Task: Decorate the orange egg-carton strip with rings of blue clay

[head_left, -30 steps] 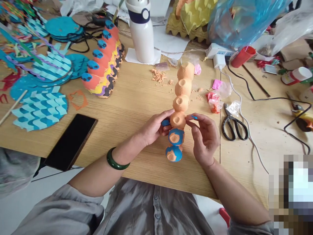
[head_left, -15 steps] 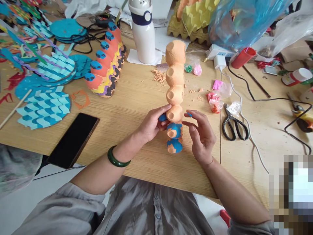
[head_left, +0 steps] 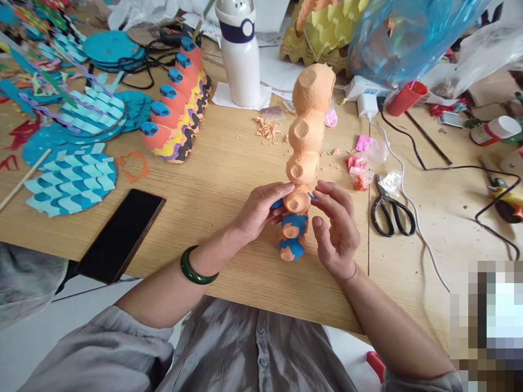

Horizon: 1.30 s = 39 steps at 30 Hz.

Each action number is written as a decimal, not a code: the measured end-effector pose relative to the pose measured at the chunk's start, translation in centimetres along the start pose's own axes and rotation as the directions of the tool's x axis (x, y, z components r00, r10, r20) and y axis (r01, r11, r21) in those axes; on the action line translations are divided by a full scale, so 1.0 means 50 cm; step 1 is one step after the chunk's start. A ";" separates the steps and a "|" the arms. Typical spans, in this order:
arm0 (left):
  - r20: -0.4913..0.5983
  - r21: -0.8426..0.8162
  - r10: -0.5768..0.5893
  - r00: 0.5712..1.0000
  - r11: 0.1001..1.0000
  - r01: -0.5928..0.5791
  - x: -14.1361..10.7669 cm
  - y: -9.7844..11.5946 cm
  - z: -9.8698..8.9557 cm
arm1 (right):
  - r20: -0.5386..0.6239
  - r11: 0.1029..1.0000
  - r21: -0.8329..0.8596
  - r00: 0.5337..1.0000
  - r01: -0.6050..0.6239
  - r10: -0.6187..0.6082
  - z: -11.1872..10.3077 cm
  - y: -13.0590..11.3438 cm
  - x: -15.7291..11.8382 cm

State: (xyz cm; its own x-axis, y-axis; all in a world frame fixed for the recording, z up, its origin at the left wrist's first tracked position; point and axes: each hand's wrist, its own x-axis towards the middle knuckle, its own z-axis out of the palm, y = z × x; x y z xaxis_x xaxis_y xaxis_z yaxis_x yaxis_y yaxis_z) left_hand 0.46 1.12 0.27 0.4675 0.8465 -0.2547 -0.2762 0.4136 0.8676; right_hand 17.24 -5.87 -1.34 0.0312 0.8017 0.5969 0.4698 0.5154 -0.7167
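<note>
My left hand (head_left: 257, 209) grips a moulded-pulp egg carton strip (head_left: 307, 128) from the side, near its lower cups, and tilts the strip upward. The strip's orange cups run away from me, and the two nearest to me carry patches of blue modelling clay (head_left: 294, 224). A lump of the same blue clay (head_left: 277, 203) sits under my left fingers. My right hand (head_left: 335, 228) hovers beside the strip, its fingers apart, with a small blue fleck (head_left: 312, 196) at one fingertip.
A wooden table holds a decorated carton caterpillar (head_left: 175, 103), blue paper scale pieces (head_left: 69, 182), a black phone (head_left: 120, 235), black-handled scissors (head_left: 392, 216), a white bottle (head_left: 241, 60), orange crumbs (head_left: 266, 128) and a power strip (head_left: 365, 88) with cables.
The far end of the carton strip has swung to the right, leaving the strip leaning that way. My right hand has closed in toward the strip.
</note>
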 end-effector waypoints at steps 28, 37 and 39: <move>0.002 0.036 0.090 0.996 0.995 -0.090 -0.010 -0.009 0.004 | 0.058 0.848 -0.421 0.943 0.321 -0.328 -0.008 0.012 0.009; -0.049 0.036 0.089 0.995 0.995 -0.088 -0.005 -0.016 0.008 | 0.009 0.892 -0.385 0.968 0.235 -0.251 0.004 0.011 -0.004; -0.055 0.025 0.089 0.995 0.996 -0.087 -0.005 -0.016 0.009 | 0.011 0.892 -0.381 0.965 0.245 -0.261 0.004 0.010 -0.004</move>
State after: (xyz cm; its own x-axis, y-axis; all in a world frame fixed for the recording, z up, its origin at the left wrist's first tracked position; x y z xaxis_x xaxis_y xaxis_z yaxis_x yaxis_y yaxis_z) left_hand 0.97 0.44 -0.19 0.3945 0.8969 -0.1997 -0.2949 0.3295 0.8969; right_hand 17.27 -5.70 -1.89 -0.1019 0.6427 0.7593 0.7625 0.5407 -0.3553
